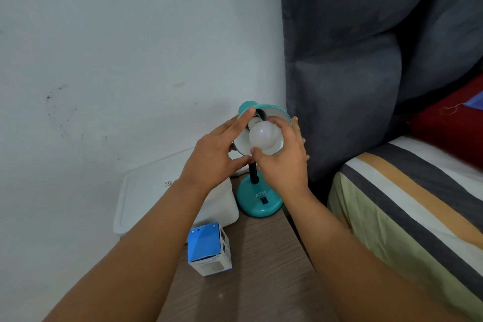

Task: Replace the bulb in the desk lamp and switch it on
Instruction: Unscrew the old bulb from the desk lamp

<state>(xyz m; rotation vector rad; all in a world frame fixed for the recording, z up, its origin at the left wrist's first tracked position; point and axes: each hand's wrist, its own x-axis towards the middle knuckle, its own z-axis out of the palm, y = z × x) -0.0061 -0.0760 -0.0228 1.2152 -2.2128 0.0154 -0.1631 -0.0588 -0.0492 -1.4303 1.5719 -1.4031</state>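
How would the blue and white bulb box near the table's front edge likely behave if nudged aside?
The bulb box looks like thin card, so it is probably light and would slide easily on the smooth wooden table. Its flat base means it should not roll. It stands fairly tall with its top flap open, so a high push might tip it; if empty, it may crush under a firm grip.

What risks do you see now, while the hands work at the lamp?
The right hand grips the bulb at the glass; a hard twist may crack it or cross-thread it. The left hand only steadies the shade, so the lamp may tip. The bulb box lies near the forearm and could be knocked off.
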